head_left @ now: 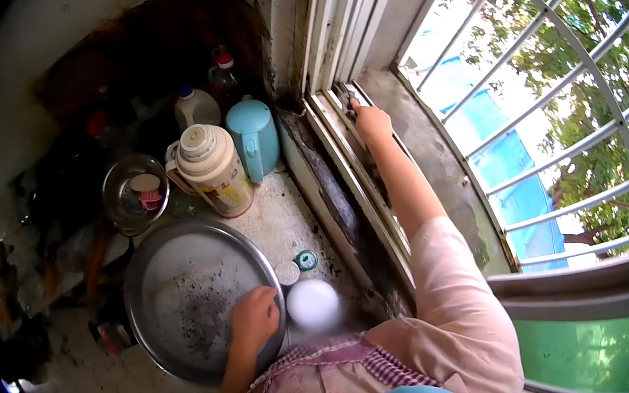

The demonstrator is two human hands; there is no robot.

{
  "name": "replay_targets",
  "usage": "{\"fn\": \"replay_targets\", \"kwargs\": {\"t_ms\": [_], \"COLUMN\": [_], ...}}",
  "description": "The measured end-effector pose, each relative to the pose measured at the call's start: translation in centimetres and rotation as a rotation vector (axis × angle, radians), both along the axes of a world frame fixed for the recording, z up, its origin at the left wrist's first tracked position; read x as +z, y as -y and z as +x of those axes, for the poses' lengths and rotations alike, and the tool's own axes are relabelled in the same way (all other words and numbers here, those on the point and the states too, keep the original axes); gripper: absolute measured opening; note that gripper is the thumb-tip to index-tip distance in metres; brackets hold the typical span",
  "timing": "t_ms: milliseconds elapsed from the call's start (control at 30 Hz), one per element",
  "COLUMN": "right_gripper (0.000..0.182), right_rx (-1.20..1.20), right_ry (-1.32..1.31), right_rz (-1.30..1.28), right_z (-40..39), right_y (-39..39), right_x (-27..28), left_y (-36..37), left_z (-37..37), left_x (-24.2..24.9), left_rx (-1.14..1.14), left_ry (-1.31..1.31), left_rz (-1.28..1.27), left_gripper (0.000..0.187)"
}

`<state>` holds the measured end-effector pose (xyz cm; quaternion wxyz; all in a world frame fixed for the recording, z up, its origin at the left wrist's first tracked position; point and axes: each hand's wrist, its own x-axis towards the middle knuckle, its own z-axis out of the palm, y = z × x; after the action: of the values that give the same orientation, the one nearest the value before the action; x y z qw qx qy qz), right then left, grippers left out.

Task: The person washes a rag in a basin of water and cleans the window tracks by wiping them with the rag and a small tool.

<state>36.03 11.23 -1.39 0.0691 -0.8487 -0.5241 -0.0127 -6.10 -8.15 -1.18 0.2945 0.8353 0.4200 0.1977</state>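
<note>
Currently the right hand (370, 120) is extended to the 12 o'clock end of the window track (364, 182), fingers closed on a small dark object (351, 102) pressed into the channel; whether it is a rag or a brush cannot be told. The left hand (253, 318) rests with curled fingers on the rim of the large round metal tray (185, 291) on the bench (286, 219), at 6 o'clock of the tray.

Hazards, as judged:
- Reach. The right arm is nearly straight. A slip of the dark object along the track could drive the knuckles into the window frame (312, 47).
- Support. Body weight appears to bear on the tray rim. The tray could tip or slide on the bench.
- Adjacent items. A white round object (313, 303), blurred, lies just beside the left hand at 3 o'clock. A cream thermos (209, 170) and a blue jug (253, 135) stand upright at 12 o'clock of the tray. A shifted tray could knock them.
- Opening. Only the window bars (552, 89) lie beyond the ledge. Anything dropped there could pass between them.
</note>
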Motion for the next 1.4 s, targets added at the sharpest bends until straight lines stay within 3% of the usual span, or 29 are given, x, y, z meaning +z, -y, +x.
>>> {"fn": "replay_targets", "kwargs": {"t_ms": [100,200,300,433,600,767,867,1233,1400], "right_gripper": [0.034,0.03,0.032,0.049,0.055,0.054,0.043,0.033,0.033], "right_rx": [-0.019,0.099,0.176,0.061,-0.05,0.0,0.014,-0.005,0.038], "right_ry": [-0.03,0.02,0.113,0.035,0.042,0.096,0.096,-0.036,-0.146], "right_rz": [0.016,0.029,-0.031,-0.14,-0.134,-0.202,-0.197,0.034,0.093], "right_z": [0.0,0.4,-0.7,-1.9,-3.3,-3.0,-2.3,0.0,1.4], "right_y": [-3.6,-2.0,4.9,13.1,16.2,15.1,12.9,-3.1,-3.7], "right_x": [-0.1,-0.5,1.5,3.9,4.5,4.5,4.0,0.6,-0.1], "left_y": [0.5,1.6,1.7,1.3,0.6,0.3,0.2,-0.7,-0.1], "left_z": [0.0,-1.1,-2.1,-2.7,-3.1,-3.3,-3.0,-1.0,-0.6], "left_x": [1.0,0.8,0.1,-0.2,-0.5,-0.7,-0.7,-1.6,-0.9], "left_rx": [0.053,0.07,0.029,0.018,0.021,0.009,-0.004,0.068,0.098], "left_ry": [-0.022,-0.061,-0.033,-0.032,0.014,-0.001,-0.014,-0.08,-0.106], "left_rz": [0.021,0.012,0.013,-0.007,-0.026,-0.052,-0.066,-0.032,-0.062], "left_gripper": [0.026,0.027,0.027,0.028,0.028,0.027,0.026,0.026,0.026]}}
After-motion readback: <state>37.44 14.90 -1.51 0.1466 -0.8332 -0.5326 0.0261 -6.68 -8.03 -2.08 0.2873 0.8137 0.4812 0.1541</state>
